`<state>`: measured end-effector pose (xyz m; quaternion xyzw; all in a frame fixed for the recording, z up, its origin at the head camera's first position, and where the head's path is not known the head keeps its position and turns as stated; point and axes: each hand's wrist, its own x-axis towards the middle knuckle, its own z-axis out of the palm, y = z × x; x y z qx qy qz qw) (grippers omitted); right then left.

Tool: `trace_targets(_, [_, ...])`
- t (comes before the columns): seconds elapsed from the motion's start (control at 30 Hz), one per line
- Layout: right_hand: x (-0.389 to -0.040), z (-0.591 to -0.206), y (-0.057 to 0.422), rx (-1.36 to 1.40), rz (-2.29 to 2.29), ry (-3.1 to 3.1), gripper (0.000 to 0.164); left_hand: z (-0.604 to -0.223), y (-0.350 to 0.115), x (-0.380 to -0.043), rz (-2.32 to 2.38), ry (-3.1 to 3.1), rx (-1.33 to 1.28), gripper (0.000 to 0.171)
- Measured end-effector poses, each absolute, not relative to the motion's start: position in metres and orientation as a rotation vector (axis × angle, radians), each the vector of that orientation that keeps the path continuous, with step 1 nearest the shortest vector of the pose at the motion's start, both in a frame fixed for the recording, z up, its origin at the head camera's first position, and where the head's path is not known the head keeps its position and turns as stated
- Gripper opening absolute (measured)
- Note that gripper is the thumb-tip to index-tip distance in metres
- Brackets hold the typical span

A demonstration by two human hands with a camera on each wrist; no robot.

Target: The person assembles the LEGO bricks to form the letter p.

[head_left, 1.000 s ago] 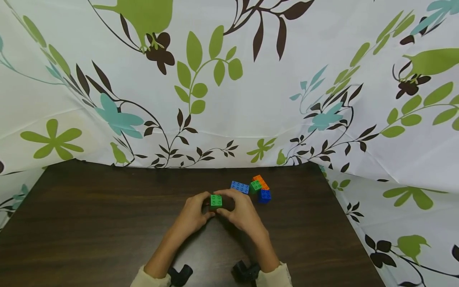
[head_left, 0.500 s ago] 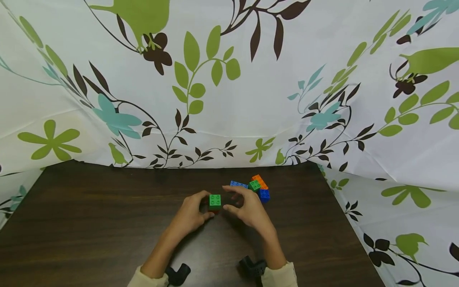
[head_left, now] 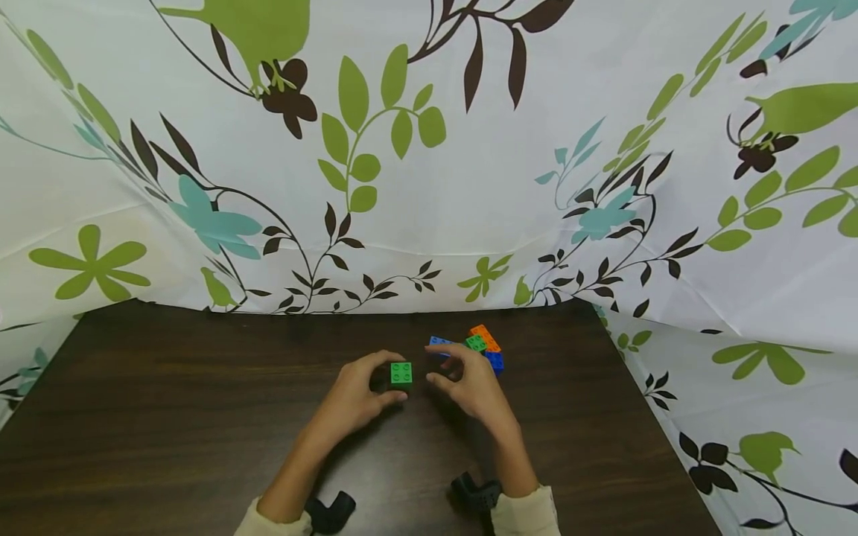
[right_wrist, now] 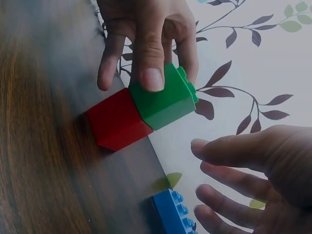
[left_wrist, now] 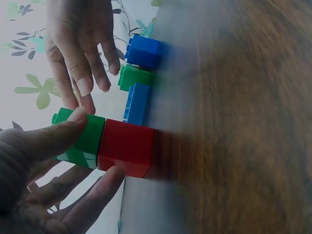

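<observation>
**Found green block (head_left: 401,374) seated on red block (left_wrist: 126,146)**

Saw the green block near the middle of the dark wood-grained tabletop (head_left: 201,409), studs facing upward, with the red block directly beneath and joined to it in both wrist views. Found the left hand (head_left: 358,387) curled round this upright stack, thumb along the near side and fingers about the far side, with a gap showing between palm and blocks. Could not tell how firmly gripped.

Saw the right hand (head_left: 469,378) just to the right of the stack and apart from it, thumb and fingers well parted and loosely bent, with nothing held between them.

Behind that hand, noted a small cluster on the tabletop: a long blue block (head_left: 439,342) partly hidden by the right fingers, a second green block (head_left: 475,343), an orange block (head_left: 485,337) farther back, and a dark blue block (head_left: 495,362) at the right end. Could not make out every contact within the cluster.

Farther out, saw cream sleeves (head_left: 526,514) on both forearms and a black fitting (head_left: 333,512) at each wrist. Found a white cloth (head_left: 482,186) printed with green, teal and brown leaves, flowers and birds, hung behind the tabletop and along its right side.
</observation>
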<state>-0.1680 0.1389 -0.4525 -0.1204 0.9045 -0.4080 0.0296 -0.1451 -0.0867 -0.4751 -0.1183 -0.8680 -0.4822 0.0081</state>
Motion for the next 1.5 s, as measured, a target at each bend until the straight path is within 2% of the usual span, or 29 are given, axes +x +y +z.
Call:
trace_targets(0.3, [-0.176, -0.461, 0.146, -0.301, -1.250, 2.804, 0.041, -0.475, -0.085, -0.145, -1.506, -2.699, -0.315, 0.042])
trace_targets(0.57, [-0.182, -0.470, 0.152, -0.231, -1.266, 2.785, 0.046, -0.477, -0.084, -0.146, -1.490, -2.707, -0.289, 0.040])
trace_targets(0.97, [-0.185, -0.483, 0.155, -0.267, -1.205, 2.871, 0.049, -0.476, -0.086, -0.145, -1.510, -2.708, -0.283, 0.037])
trace_targets(1.5, [-0.183, -0.489, 0.150, -0.231, -1.126, 2.946, 0.044, -0.480, -0.083, -0.148, -1.527, -2.718, -0.263, 0.032])
